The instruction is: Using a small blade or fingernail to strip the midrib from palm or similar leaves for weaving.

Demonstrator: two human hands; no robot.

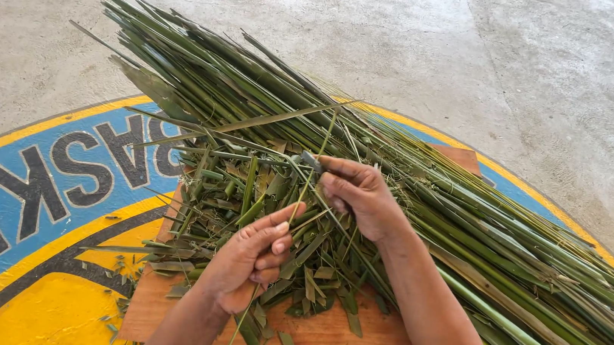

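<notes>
My left hand (248, 258) pinches a thin green leaf strip (304, 187) that runs up and away from me over the wooden board (335, 339). My right hand (362, 193) is closed on a small dark blade (310, 161), held against the same strip near its upper part. Both hands hover above a heap of short green leaf cuttings (242, 211) lying on the board. A large bundle of long green leaf stalks (469, 220) lies slantwise behind and to the right of my hands.
The board rests on a painted floor marking of blue, yellow and black (39, 190). Bare grey concrete floor (545, 76) stretches beyond. Small leaf bits are scattered left of the board (118, 270).
</notes>
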